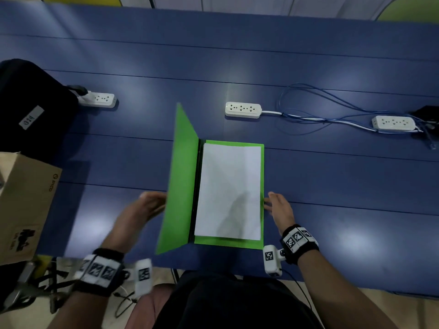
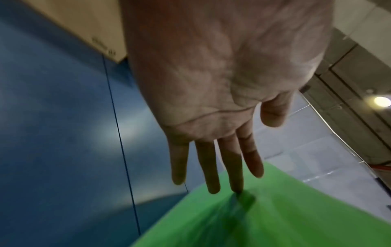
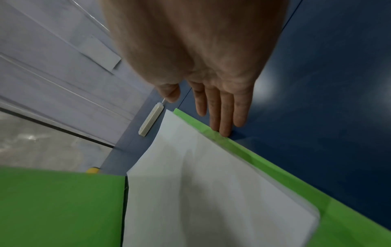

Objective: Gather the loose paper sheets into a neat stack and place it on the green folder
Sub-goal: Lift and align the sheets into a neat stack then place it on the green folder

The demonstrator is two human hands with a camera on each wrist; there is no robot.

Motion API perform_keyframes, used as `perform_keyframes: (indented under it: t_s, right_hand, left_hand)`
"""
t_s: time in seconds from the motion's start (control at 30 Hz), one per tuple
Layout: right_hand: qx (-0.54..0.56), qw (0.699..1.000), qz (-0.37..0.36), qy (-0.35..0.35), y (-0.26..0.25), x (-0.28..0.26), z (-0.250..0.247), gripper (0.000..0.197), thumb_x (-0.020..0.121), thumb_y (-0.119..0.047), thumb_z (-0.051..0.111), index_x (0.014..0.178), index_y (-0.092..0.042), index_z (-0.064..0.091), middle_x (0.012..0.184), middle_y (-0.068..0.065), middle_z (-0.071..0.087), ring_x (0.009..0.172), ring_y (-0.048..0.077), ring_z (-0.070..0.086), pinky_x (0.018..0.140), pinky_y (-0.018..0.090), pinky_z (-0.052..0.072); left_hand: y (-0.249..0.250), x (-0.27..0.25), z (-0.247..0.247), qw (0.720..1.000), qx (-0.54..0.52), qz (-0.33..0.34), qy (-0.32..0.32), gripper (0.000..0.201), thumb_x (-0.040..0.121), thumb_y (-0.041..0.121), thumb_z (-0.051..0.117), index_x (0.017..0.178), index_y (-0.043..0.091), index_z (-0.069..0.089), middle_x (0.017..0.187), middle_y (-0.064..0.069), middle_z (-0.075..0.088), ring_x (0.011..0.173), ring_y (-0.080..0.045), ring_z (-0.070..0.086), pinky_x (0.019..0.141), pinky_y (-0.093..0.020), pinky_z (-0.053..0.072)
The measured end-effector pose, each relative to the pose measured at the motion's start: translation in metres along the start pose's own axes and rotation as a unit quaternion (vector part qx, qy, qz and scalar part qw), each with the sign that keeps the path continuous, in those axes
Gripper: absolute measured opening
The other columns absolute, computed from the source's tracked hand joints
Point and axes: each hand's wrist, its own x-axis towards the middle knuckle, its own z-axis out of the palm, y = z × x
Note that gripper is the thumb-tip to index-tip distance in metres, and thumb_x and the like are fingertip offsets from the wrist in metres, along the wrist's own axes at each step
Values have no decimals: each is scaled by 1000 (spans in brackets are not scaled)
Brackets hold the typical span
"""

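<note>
A green folder (image 1: 262,176) lies open on the blue table, its left cover (image 1: 183,181) tilted up. A neat stack of white paper sheets (image 1: 229,191) rests on the folder's right half, also visible in the right wrist view as paper sheets (image 3: 201,192) on the folder (image 3: 243,148). My left hand (image 1: 152,203) is behind the raised cover, fingers (image 2: 234,175) straight and touching the cover (image 2: 275,208). My right hand (image 1: 279,205) is at the folder's right edge, straight fingers (image 3: 225,120) touching it. Neither hand holds anything.
Three white power strips (image 1: 242,109) (image 1: 99,99) (image 1: 394,123) and tangled blue cables (image 1: 308,115) lie farther back. A black bag (image 1: 28,103) and a cardboard box (image 1: 23,200) stand at the left. The table's near edge (image 1: 213,274) runs just below the folder.
</note>
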Motion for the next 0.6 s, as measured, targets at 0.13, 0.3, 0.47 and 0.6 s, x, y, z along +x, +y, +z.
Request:
perform_keyframes:
  t_s: [0.13,0.3,0.47,0.6]
  right_hand:
    - [-16,1000,16,-4,20,14,-8,55,79,-81,51,103,-33,67,115,2,70,110,26,66,105,51,47]
    - [11,999,41,-19,2,-13,-9,57,95,-65,45,124,-18,60,116,7,68,108,24,65,87,34,53]
    - [-1,999,21,-31,-1,-27,-8,22,102,-46,46,102,-31,62,111,5,70,100,19,68,92,36,52]
    - [-23,999,1,-30,14,-20,-5,28,94,-54,49,101,-33,66,113,-2,71,103,18,69,100,45,52]
  left_hand:
    - [-38,39,62,978,161,-15,-135,34,102,34,53,127,16,67,137,3,66,132,-9,56,110,-24,41]
    - [-101,83,81,928,304,-111,-183,24,101,26,59,120,39,61,127,7,71,124,-12,61,111,-43,45]
    - [-129,87,79,880,448,-40,153,39,83,6,70,121,13,65,114,-13,62,102,-33,64,91,-41,53]
    - [-141,87,74,846,477,-168,169,51,82,32,75,119,0,62,124,-21,54,112,-39,57,96,-43,50]
